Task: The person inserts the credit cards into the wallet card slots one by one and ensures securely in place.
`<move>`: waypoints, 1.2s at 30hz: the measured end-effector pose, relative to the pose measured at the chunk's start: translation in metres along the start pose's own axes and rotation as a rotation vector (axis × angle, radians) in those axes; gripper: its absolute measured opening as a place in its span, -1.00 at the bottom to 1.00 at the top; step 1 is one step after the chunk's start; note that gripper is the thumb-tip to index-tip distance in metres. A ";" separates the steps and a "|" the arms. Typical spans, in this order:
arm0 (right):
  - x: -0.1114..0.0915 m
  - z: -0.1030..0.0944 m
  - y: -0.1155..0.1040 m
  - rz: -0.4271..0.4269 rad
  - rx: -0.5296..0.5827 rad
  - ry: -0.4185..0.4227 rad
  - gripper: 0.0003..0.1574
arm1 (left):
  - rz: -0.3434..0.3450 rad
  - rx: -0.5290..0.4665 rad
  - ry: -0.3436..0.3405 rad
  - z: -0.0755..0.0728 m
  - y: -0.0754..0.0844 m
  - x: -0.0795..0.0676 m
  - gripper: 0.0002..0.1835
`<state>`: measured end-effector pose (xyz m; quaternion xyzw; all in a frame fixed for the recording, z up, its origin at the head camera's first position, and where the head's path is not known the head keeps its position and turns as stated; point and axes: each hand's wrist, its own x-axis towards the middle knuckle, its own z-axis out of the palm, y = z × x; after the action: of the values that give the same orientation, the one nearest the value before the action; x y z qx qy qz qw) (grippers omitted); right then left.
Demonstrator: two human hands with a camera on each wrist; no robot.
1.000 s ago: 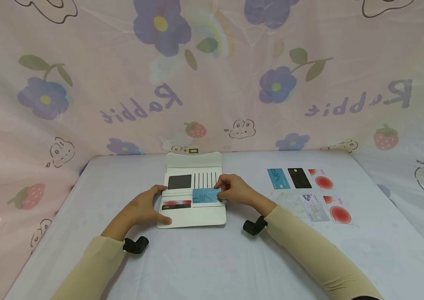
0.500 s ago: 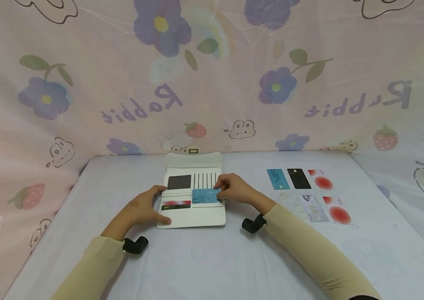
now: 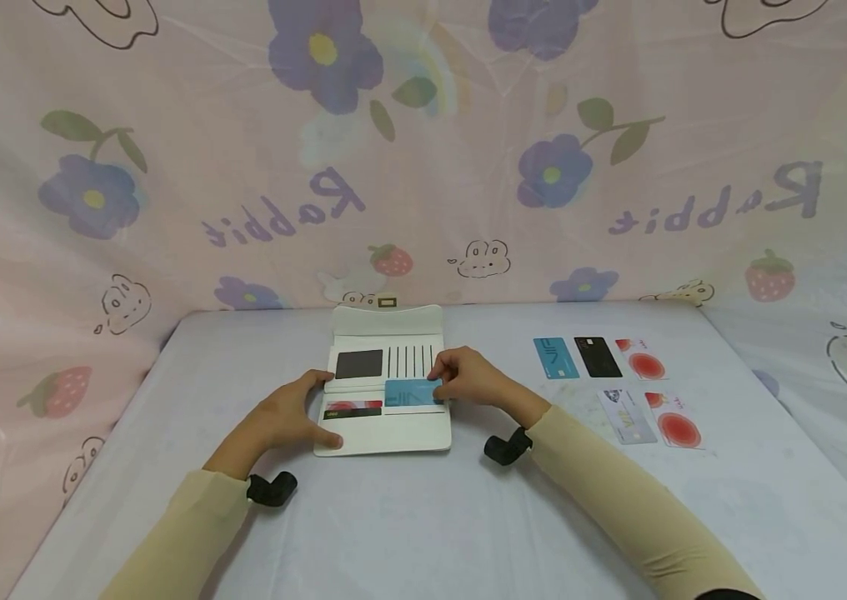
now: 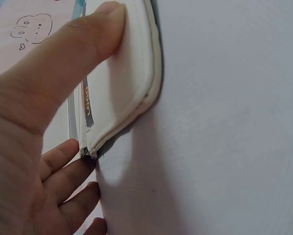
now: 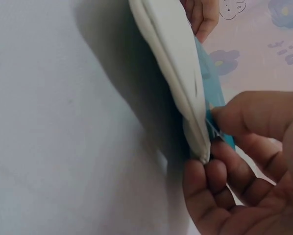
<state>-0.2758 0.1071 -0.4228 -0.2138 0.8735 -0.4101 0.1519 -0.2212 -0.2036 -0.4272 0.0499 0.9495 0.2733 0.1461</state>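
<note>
A white wallet [image 3: 393, 435] lies unfolded in the middle of the table in the head view. My left hand [image 3: 282, 418] holds its left side, thumb [image 4: 105, 29] pressed on the lower panel and the other fingers at the edge. My right hand [image 3: 472, 380] pinches the right end of a blue card [image 3: 410, 392] marked VIP. The card's lower edge is hidden in the right-hand slot. In the right wrist view, the lower fingers touch the wallet's corner. Red-white and black cards [image 3: 352, 412] show in the left-hand slots. A dark panel and striped slots lie above.
To the right on the white table [image 3: 393, 533] lie another blue card [image 3: 556, 358], a black card [image 3: 598, 357], a silver card [image 3: 628, 416] and two red-white cards [image 3: 679, 429]. A patterned cloth [image 3: 423, 167] hangs behind the table.
The blue card sits very slightly lower in the slot, with my right fingers still on its end. My left hand has stayed in place on the wallet.
</note>
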 end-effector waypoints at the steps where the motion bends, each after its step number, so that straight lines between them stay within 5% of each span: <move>1: -0.001 0.000 0.000 0.000 -0.003 -0.001 -0.80 | -0.002 -0.001 -0.001 0.000 0.000 0.000 0.24; 36: -0.003 -0.004 0.002 -0.040 -0.005 -0.079 -0.74 | 0.007 0.006 -0.004 0.000 0.000 -0.001 0.24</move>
<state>-0.2753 0.1126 -0.4219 -0.2478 0.8635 -0.4019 0.1774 -0.2208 -0.2038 -0.4268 0.0543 0.9499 0.2707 0.1467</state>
